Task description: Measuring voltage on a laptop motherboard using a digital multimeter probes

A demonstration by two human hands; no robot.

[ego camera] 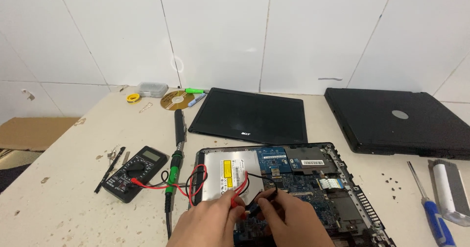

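Note:
An opened laptop base (342, 178) lies in front of me, its blue circuit board (298, 186) and silver optical drive (230, 171) exposed. My left hand (205, 222) pinches a red probe (237, 203) against the board. My right hand (293, 220) grips a black probe (267, 195) beside it. Red and black leads (196, 181) run left to a black multimeter (137, 172) on the table.
A detached laptop screen (249, 115) leans behind the base. A closed black laptop (396, 122) sits at the right. A blue-handled screwdriver (433, 213) and a brush (450, 190) lie far right. A green soldering iron (172, 176), a disc (177, 100) and small parts lie left.

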